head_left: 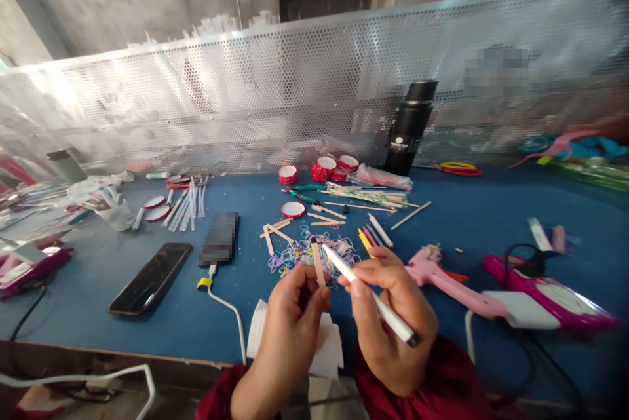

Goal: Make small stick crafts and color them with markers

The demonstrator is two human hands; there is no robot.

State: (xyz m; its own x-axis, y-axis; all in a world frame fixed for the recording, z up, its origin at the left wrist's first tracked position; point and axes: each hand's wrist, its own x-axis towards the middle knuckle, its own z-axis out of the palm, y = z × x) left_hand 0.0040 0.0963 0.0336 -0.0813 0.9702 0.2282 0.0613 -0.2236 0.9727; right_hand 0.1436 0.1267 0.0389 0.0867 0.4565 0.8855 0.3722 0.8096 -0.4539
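My left hand (289, 315) pinches a wooden craft stick (318, 264) whose top end is black. My right hand (396, 322) grips a white marker (341, 266) like a pen, its pale tip close beside the stick's upper part. Whether the tip touches the stick I cannot tell. Behind both hands lies a heap of coloured rubber bands (289, 256). More craft sticks (280, 231) are scattered at its far side, and several coloured markers (366, 243) lie just beyond my right hand. White tissue paper (331, 348) is under my wrists.
Right of my hands lies a pink glue gun (452, 289) beside a magenta power strip (545, 295). Phones (150, 279) and a white cable (228, 305) lie to the left. Farther back are red-rimmed rounds (324, 169), pliers (304, 196) and a black thermos (411, 128) before a perforated metal screen (314, 92).
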